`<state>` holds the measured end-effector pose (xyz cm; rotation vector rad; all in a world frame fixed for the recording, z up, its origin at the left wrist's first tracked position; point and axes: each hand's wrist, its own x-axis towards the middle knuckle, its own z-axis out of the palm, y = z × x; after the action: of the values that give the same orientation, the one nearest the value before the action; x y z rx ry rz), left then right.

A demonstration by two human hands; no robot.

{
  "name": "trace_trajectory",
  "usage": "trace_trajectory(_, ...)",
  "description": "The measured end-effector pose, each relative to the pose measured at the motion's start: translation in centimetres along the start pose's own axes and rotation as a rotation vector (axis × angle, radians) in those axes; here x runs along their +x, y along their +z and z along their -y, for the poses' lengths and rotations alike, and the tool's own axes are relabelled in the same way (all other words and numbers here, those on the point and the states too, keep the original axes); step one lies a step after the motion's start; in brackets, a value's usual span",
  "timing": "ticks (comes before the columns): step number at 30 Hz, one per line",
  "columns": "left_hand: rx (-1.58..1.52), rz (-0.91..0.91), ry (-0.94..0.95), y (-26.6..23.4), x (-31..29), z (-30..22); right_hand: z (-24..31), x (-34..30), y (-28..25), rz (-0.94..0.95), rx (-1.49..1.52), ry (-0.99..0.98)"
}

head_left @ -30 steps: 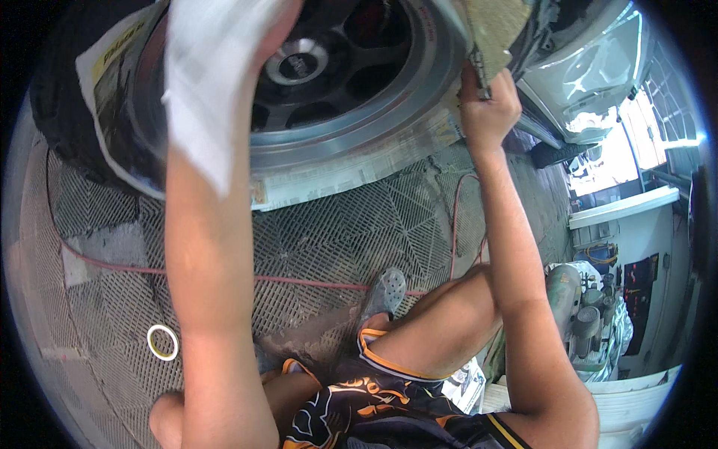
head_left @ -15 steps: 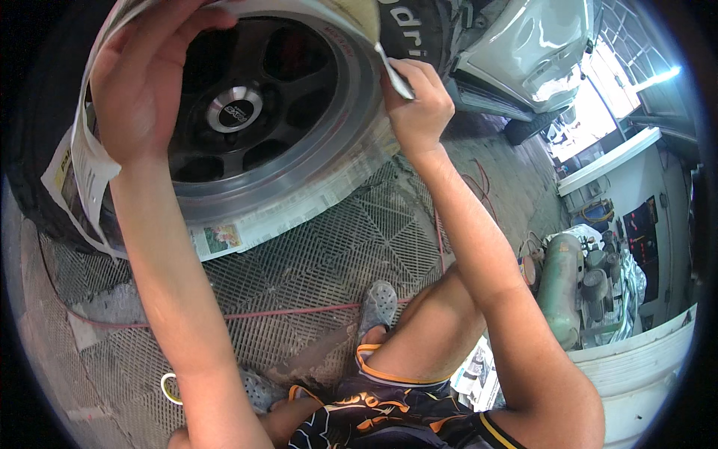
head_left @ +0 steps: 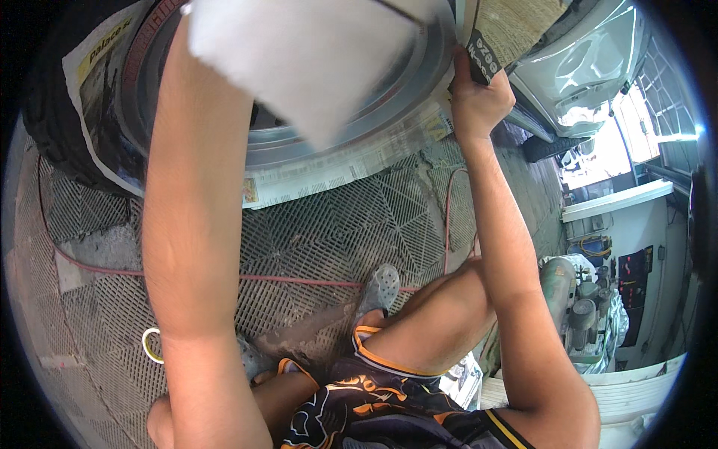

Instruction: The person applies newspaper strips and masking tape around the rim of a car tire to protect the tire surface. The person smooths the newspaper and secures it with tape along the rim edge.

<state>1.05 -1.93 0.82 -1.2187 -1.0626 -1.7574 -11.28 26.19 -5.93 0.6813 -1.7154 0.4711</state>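
Note:
The wheel's silver rim [head_left: 419, 82] fills the upper part of the view, inside a black tyre [head_left: 48, 127]. Newspaper [head_left: 351, 168] lines the rim's lower edge, and another newspaper piece [head_left: 90, 67] sticks out at the left. A blurred white sheet of paper [head_left: 321, 60] hangs in front of the wheel, covering its middle. My left forearm [head_left: 198, 187] reaches up to the sheet, but my left hand's fingers are hidden. At the rim's right side, my right hand [head_left: 482, 105] is closed on the edge of a printed newspaper sheet [head_left: 516, 30].
A red hose [head_left: 299, 280] crosses the grated floor mat [head_left: 321, 232]. A roll of tape [head_left: 152, 346] lies by my left arm. On the right stand a green compressor tank [head_left: 557, 295] and a white vehicle [head_left: 591, 67]. More newspaper [head_left: 462, 382] lies beside my leg.
The white sheet has swung in front of the wheel. My left hand has gone up out of sight, and my right hand has moved right with the newspaper. The view has shifted.

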Motion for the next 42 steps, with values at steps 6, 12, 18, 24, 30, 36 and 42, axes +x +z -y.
trace_trajectory(6, -0.331, 0.181, -0.083, -1.9, -0.6, -0.3, -0.1, 0.1, 0.1, 0.053, -0.051, 0.076)
trace_trajectory(12, -0.135, -0.108, -0.061, -1.0, -0.8, 0.7, 0.5, 0.4, -0.4, 0.063, -0.009, 0.09)
trace_trajectory(18, -0.088, -0.151, -0.058, -0.9, -1.2, 0.4, 1.7, 3.2, -2.0, 0.036, 0.057, -0.071)
trace_trajectory(24, -0.077, -0.17, -0.064, -0.7, -1.3, 0.4, 2.0, 4.6, -2.0, 0.128, 0.056, -0.06)
trace_trajectory(30, -0.058, -0.188, -0.064, -0.7, -1.6, 0.2, 2.1, 4.0, -1.4, 0.098, 0.032, -0.055)
trace_trajectory(36, -0.051, -0.205, -0.069, -0.7, -2.0, 0.2, 2.2, 4.0, -1.0, 0.064, 0.018, -0.106)
trace_trajectory(42, -0.044, -0.221, -0.065, -0.7, -2.1, 0.4, 2.3, 3.8, -0.8, 0.068, -0.004, -0.057)
